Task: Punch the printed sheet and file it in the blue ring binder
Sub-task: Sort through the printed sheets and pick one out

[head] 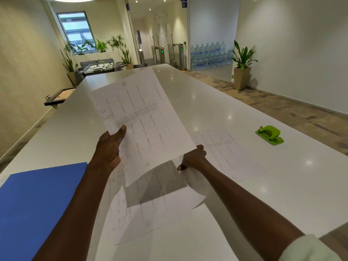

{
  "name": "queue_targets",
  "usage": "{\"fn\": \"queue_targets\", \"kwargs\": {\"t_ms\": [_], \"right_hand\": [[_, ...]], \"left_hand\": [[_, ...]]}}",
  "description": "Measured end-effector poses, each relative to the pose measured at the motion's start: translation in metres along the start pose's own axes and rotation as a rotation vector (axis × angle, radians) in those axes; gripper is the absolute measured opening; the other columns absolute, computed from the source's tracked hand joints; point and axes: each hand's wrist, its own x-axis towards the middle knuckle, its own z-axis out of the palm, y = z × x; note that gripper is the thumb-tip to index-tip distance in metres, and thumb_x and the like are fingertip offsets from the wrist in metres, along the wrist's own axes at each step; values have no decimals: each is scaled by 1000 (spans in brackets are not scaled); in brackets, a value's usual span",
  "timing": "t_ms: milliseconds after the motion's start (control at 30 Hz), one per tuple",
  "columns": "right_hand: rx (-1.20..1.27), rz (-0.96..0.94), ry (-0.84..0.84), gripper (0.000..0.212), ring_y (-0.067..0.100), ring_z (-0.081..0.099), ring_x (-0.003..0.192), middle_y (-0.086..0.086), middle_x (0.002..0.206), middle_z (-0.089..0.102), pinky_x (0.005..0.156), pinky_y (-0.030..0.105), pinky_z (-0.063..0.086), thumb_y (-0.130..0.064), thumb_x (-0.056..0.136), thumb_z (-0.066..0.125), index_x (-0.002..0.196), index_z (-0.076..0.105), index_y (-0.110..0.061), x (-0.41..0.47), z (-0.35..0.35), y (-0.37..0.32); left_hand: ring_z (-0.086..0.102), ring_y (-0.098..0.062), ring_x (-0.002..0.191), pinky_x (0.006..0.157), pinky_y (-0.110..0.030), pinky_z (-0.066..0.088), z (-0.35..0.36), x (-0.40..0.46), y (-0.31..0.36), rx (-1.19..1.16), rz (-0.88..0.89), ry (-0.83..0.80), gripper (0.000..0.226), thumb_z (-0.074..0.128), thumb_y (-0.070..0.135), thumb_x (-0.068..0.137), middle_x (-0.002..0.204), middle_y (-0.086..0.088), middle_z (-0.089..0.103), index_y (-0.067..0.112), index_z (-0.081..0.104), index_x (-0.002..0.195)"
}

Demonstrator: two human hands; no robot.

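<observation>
Binder [37, 200]: shut, flat on the table [244, 110], far left.
Left hand [109, 147]: grip pinches the sheet [141, 119], held up over loose papers [160, 208].
Right hand [194, 157]: grip holds the sheet's near corner.
Punch [269, 135]: far right, untouched.
Progress: early, I'd say; punching and filing remain.

The table [216, 102] has a smooth, glossy white top that mirrors the ceiling lights. The printed sheet [143, 117] is thin, matt white paper. The binder [37, 200] has a matt blue cover. The punch [269, 134] looks like shiny green plastic.
</observation>
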Motion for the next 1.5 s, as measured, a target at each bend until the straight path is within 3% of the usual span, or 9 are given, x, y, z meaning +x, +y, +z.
{"fn": "queue_targets", "kwargs": {"t_ms": [133,300,367,500,667,1000,1233,1367,1500], "right_hand": [[11,-71,29,58,29,44,118,5,119,54,87,35,41,-17,72,76,121,46,-12,-6,-6,2],[78,-131,104,23,30,64,92,6,86,58,66,28,45,-13,72,70,87,53,-10,-14,-31,6],[74,-127,103,30,34,63,96,12,95,62,68,31,45,-19,72,75,86,51,-10,-14,-49,9],[18,-74,201,38,37,60,106,15,111,62,74,33,45,-21,74,74,105,57,-7,1,-84,29],[-198,85,236,56,37,39,124,18,130,45,96,44,40,-31,75,76,122,53,-10,21,-100,67],[-233,186,79,64,38,39,120,17,127,41,98,51,42,-51,65,81,113,55,-17,33,-105,96],[-183,152,64,67,35,47,115,16,126,42,95,44,40,-50,61,85,110,55,-16,47,-107,103],[-152,117,74,62,32,51,109,17,120,47,85,39,44,-50,56,88,90,50,-14,53,-106,106],[-164,41,89,64,33,57,107,13,115,56,88,41,48,-42,61,87,105,54,-9,55,-106,109]], "left_hand": [[67,-26,101,84,-46,55,-3,0,1,2,5,-19,33,60,28,94,116,0,70,21,58,127],[67,-22,95,80,-43,55,-1,4,5,34,18,-39,18,60,30,93,107,5,72,28,62,111],[68,-25,97,86,-48,55,1,6,6,34,13,-45,16,62,31,92,108,4,72,29,63,108],[66,-32,106,94,-59,50,6,9,7,4,5,-91,21,66,34,89,111,2,73,30,66,109],[66,-30,105,95,-56,50,20,3,6,-30,-8,-82,16,62,29,92,108,4,74,28,65,108],[69,-21,98,83,-43,54,47,-8,6,-81,-17,-56,14,60,22,95,109,2,73,23,65,108],[69,-26,101,86,-48,54,54,-7,2,-55,-34,-54,20,61,24,94,112,0,73,23,65,113],[68,-28,104,91,-51,52,54,-3,3,-62,-36,-36,24,62,23,93,112,0,73,20,64,117],[67,-27,106,91,-49,53,57,3,6,-76,-40,-19,28,61,20,94,115,-1,72,17,62,121]]}}
